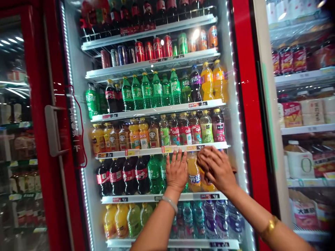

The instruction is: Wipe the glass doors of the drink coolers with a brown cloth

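Note:
My left hand (177,171) lies flat with fingers spread against the glass door of a drinks fridge, in front of the shelf of large bottles. A pale bangle (170,204) circles that wrist. My right hand (222,170) is to the right, at about the same height, its fingers bent over a brown cloth (203,157) pressed to the glass; much of the cloth is hidden. A gold bracelet (270,227) shows on the right forearm. Behind the right hand stand orange soda bottles (194,172), partly covered.
Lit shelves hold cola bottles (128,174), green soda bottles (157,89), juice bottles (98,139) and red cans (158,48). The red door frame (244,80) runs down the right. A grey handle (49,130) projects at left. Another stocked fridge shelf (309,129) is at right.

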### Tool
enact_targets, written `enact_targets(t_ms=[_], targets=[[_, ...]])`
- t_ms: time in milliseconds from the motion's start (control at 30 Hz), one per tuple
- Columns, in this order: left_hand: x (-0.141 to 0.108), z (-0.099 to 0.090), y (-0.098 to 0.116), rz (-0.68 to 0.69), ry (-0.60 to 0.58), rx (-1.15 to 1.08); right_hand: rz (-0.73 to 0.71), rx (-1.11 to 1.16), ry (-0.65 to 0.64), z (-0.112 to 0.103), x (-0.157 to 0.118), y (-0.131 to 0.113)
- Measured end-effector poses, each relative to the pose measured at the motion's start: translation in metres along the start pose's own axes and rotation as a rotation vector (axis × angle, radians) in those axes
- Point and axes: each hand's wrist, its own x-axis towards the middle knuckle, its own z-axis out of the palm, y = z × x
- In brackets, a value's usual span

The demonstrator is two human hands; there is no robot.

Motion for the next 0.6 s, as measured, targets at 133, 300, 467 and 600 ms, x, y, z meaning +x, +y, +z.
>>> enact_targets(t_ms=[133,300,467,600], targets=[[0.003,0.002,0.001,0.007,0.007,0.014,0.127,0.024,0.125,0.018,0.046,-0.013],[0.002,0.002,0.002,0.016,-0.023,0.011,-0.131,-0.013,0.089,0.043,0.003,-0.029],[0.001,0.003,0.005,0.002,-0.042,-0.012,-0.394,0.005,-0.06,0.013,-0.023,0.003],[0.0,0.003,0.005,0.004,-0.029,-0.029,-0.106,-0.05,-0.053,0.001,0.033,0.015]])
